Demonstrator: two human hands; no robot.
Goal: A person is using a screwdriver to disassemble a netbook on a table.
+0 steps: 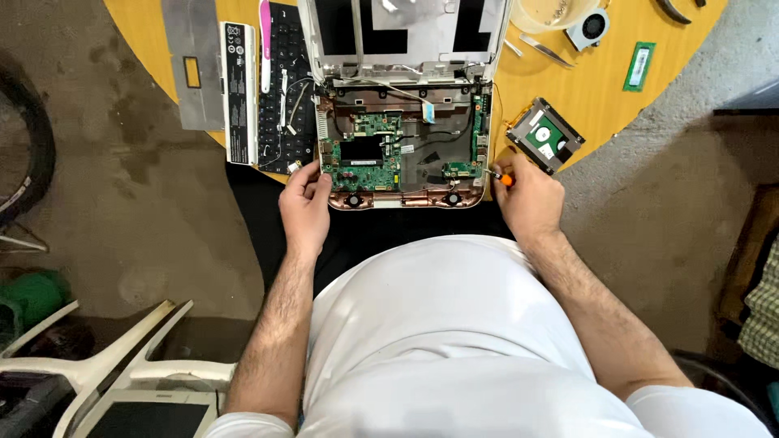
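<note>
Your left hand point(305, 207) grips the near-left corner of the opened laptop point(402, 142), bracing it at the near edge of the round desk point(584, 89). Your right hand point(529, 199) is closed around an orange-handled screwdriver point(501, 178), its tip at the laptop's near-right corner beside the green circuit board point(363, 150). The removed keyboard point(286, 85) lies just left, the hard drive point(545, 135) just right, so little open room remains on either side; the near edge hangs over your lap.
</note>
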